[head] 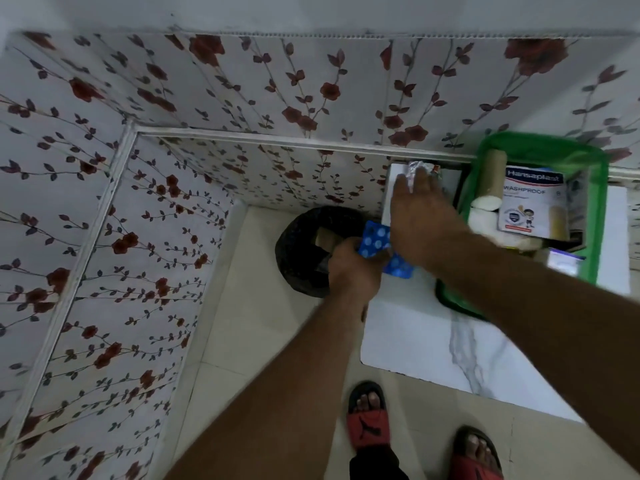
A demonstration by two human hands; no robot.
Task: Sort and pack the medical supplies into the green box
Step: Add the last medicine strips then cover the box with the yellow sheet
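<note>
The green box (602, 216) stands at the far right of a white marble-patterned table (426, 344). Inside it lie a Hansaplast plaster pack (533, 202), a tan bandage roll (490, 178) and other white items. My left hand (353, 268) grips a blue packet with pale dots (375, 240) over the table's left edge. My right hand (420, 209) stretches to the far back of the table, fingers spread, touching a silver foil strip (417, 168) by the wall. Whether it grips the strip is unclear.
A bin lined with a black bag (301, 258) stands on the floor left of the table, in the corner. Floral-tiled walls close in at the back and left. My feet in red sandals (369, 420) stand at the table's near edge.
</note>
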